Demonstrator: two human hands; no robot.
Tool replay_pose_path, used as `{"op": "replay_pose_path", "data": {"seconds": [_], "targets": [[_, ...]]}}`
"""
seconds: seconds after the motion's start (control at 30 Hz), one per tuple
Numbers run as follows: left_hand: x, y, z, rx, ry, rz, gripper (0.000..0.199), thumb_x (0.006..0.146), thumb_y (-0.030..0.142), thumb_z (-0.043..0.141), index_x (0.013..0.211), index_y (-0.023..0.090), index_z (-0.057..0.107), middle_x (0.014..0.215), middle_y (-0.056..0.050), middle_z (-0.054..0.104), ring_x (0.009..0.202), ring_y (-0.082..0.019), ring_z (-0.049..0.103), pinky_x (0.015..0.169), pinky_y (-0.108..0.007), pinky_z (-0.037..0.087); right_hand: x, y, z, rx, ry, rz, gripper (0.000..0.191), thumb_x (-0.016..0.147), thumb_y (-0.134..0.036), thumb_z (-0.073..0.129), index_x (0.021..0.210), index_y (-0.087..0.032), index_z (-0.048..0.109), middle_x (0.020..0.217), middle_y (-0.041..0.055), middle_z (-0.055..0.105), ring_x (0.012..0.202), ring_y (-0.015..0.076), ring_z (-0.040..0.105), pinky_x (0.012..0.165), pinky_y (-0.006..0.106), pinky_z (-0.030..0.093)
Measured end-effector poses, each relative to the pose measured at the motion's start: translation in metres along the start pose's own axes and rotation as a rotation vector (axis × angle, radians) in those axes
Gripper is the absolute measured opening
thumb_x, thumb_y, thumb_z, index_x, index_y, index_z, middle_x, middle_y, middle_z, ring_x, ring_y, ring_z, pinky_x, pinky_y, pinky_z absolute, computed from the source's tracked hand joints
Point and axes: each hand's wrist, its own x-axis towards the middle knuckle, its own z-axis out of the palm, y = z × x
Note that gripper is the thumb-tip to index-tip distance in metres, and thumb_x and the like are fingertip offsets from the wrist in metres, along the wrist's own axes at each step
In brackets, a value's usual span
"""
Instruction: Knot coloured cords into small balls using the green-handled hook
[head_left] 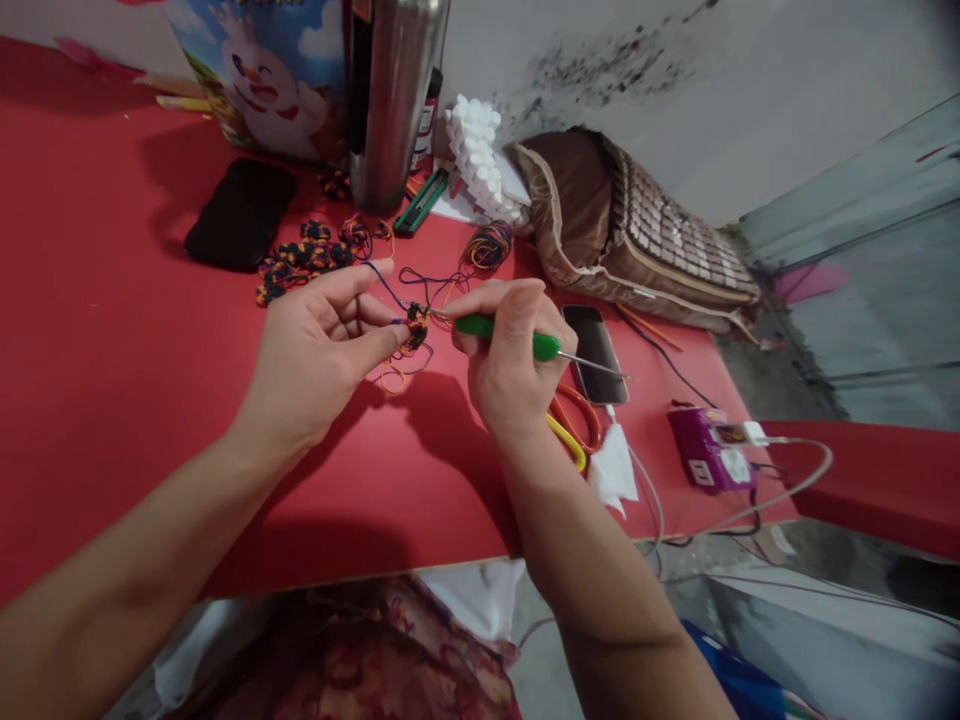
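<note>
Knotted piece [416,326]: a small dark cluster with orange flecks, between the two hands and above the red table [142,370]

Left hand [313,345]: thumb and fingers closed in a pinch on the knotted piece, gripping its left side; the fingers behind are partly hidden

Right hand [517,355]: wrapped around the green-handled tool [546,347], index finger extended toward the yarn; a thin metal shaft projects from the handle on the right (whether the opposite end enters the stitches is too small to tell)

Loose strands: dark and orange lengths loop around the piece, with an orange loop [393,379] hanging below it

Yarn ball [489,247]: multicoloured, beyond the right hand and near the brown quilted item [660,225]

Handling of the piece: probably very light, soft and easily squashed; fine strands could snag or pull loose, so a gentle pinch on the dense body, clear of the free loops, seems the best hold

Handling of the tool: likely stiff and light, best taken by the thick handle rather than the slender shaft

Small knotted clusters [300,260]: heaped beyond the left hand, beside the black flat object [241,215]
</note>
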Motion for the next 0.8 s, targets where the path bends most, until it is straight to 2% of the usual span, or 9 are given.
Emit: {"op": "replay_pose_path", "data": {"seconds": [0.1, 0.23, 0.33, 0.47, 0.53, 0.6, 0.63, 0.7, 0.8], "targets": [[0.001, -0.001, -0.001, 0.009, 0.025, 0.03, 0.041, 0.071, 0.003, 0.091, 0.106, 0.024, 0.084, 0.073, 0.006, 0.074, 0.071, -0.014, 0.07, 0.071, -0.029, 0.06, -0.001, -0.001, 0.001, -0.029, -0.001, -0.023, 0.062, 0.112, -0.069, 0.05, 0.082, -0.029, 0.086, 0.07, 0.0021, 0.066, 0.065, 0.0157, 0.067, 0.063, 0.035, 0.056], [0.001, -0.002, -0.001, -0.005, -0.01, 0.045, 0.039, 0.071, 0.005, 0.091, 0.105, 0.023, 0.082, 0.071, 0.008, 0.072, 0.069, -0.011, 0.07, 0.07, -0.024, 0.06, -0.001, 0.004, 0.001, 0.053, -0.085, -0.121, 0.051, 0.117, -0.054, 0.052, 0.088, -0.029, 0.086, 0.071, -0.0008, 0.069, 0.061, 0.0131, 0.064, 0.062, 0.032, 0.054], [-0.003, -0.003, 0.002, 0.005, -0.018, 0.048, 0.043, 0.072, 0.005, 0.089, 0.112, 0.019, 0.081, 0.073, 0.006, 0.075, 0.066, -0.012, 0.071, 0.064, -0.023, 0.059, -0.001, 0.011, 0.002, -0.056, -0.129, -0.302, 0.04, 0.117, -0.044, 0.056, 0.095, -0.025, 0.084, 0.077, -0.0008, 0.076, 0.066, 0.0122, 0.067, 0.066, 0.03, 0.056], [-0.004, -0.005, 0.005, -0.114, -0.029, -0.004, 0.038, 0.073, 0.003, 0.088, 0.107, 0.017, 0.08, 0.073, 0.003, 0.076, 0.062, -0.012, 0.07, 0.06, -0.022, 0.058, -0.005, 0.013, 0.005, -0.254, -0.084, -0.549, 0.036, 0.115, -0.049, 0.058, 0.106, -0.022, 0.081, 0.09, 0.0031, 0.083, 0.077, 0.015, 0.075, 0.073, 0.03, 0.061], [-0.001, -0.005, 0.004, -0.205, -0.07, -0.058, 0.038, 0.069, 0.001, 0.09, 0.103, 0.015, 0.08, 0.071, 0.003, 0.074, 0.061, -0.012, 0.07, 0.06, -0.022, 0.057, -0.007, 0.014, 0.009, -0.202, -0.037, -0.527, 0.036, 0.115, -0.051, 0.058, 0.108, -0.023, 0.08, 0.093, 0.0032, 0.083, 0.079, 0.0151, 0.075, 0.073, 0.03, 0.061], [0.002, -0.004, 0.001, -0.25, -0.117, -0.108, 0.043, 0.065, -0.001, 0.092, 0.104, 0.014, 0.082, 0.071, 0.002, 0.075, 0.059, -0.012, 0.07, 0.058, -0.022, 0.057, -0.005, 0.019, 0.013, -0.066, 0.012, -0.401, 0.038, 0.116, -0.051, 0.055, 0.104, -0.024, 0.079, 0.088, 0.0015, 0.08, 0.072, 0.0128, 0.073, 0.064, 0.027, 0.058], [0.003, -0.003, 0.0, -0.254, -0.134, -0.122, 0.047, 0.063, -0.001, 0.093, 0.107, 0.013, 0.082, 0.072, 0.002, 0.075, 0.059, -0.012, 0.07, 0.058, -0.022, 0.057, -0.002, 0.023, 0.013, 0.008, 0.018, -0.305, 0.044, 0.119, -0.05, 0.046, 0.1, -0.024, 0.077, 0.083, 0.0002, 0.075, 0.062, 0.0105, 0.066, 0.055, 0.025, 0.053], [0.004, -0.003, -0.002, -0.237, -0.156, -0.131, 0.05, 0.062, -0.002, 0.093, 0.109, 0.012, 0.084, 0.073, 0.002, 0.075, 0.06, -0.012, 0.071, 0.06, -0.022, 0.059, 0.006, 0.033, 0.012, 0.098, -0.11, -0.202, 0.066, 0.12, -0.056, 0.023, 0.091, -0.025, 0.072, 0.059, -0.0059, 0.051, 0.041, 0.0088, 0.046, 0.044, 0.023, 0.043], [0.002, -0.004, -0.003, -0.18, -0.211, -0.114, 0.048, 0.067, 0.002, 0.093, 0.113, 0.014, 0.085, 0.073, 0.001, 0.076, 0.058, -0.013, 0.072, 0.058, -0.024, 0.06, 0.02, 0.047, 0.004, 0.174, -0.32, -0.164, 0.073, 0.119, -0.062, 0.017, 0.086, -0.026, 0.072, 0.05, -0.0087, 0.033, 0.036, 0.0097, 0.032, 0.039, 0.024, 0.039]]}}
